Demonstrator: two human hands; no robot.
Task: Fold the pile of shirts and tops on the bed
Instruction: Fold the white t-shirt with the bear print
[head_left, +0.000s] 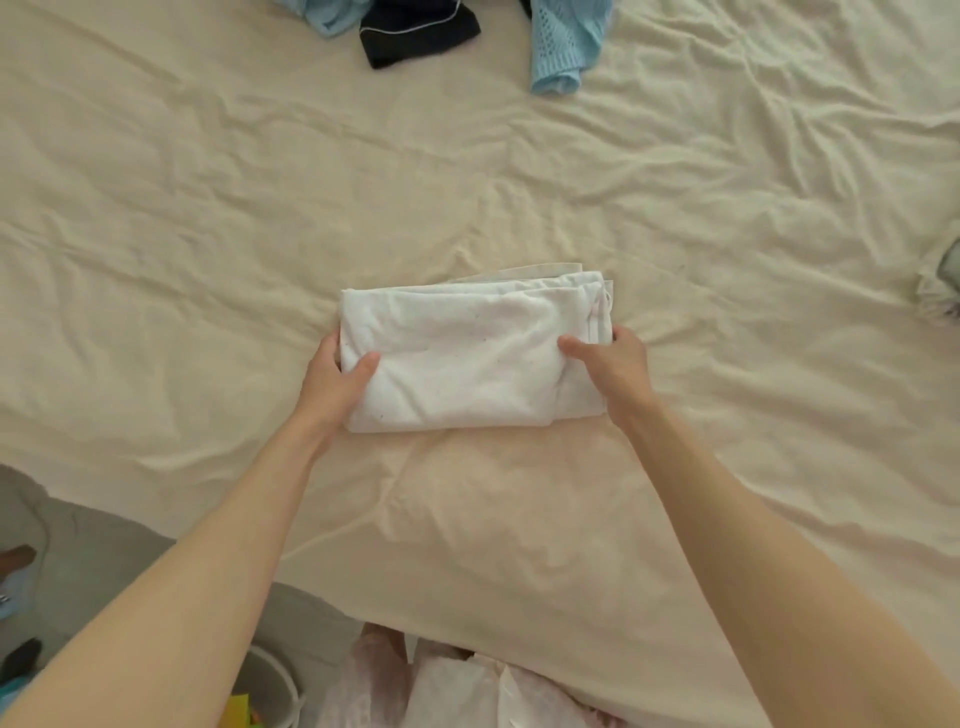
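Rumpled cream bed (675, 218), folded white top (467, 358) lying mid-bed, long axis left-right. Left hand (335, 387) pinches its left end, right hand (610, 371) its right end, equally near. Unfolded blue top (563, 47), dark top (415, 36) beyond white top.

No text, label, brand, number or sign can be read anywhere in the view. The white top (467, 353) shows only plain cloth with tiny specks, and the dark garment (415, 36) and blue knit (566, 47) beyond it on the far side of the bed (208, 208) carry no lettering.
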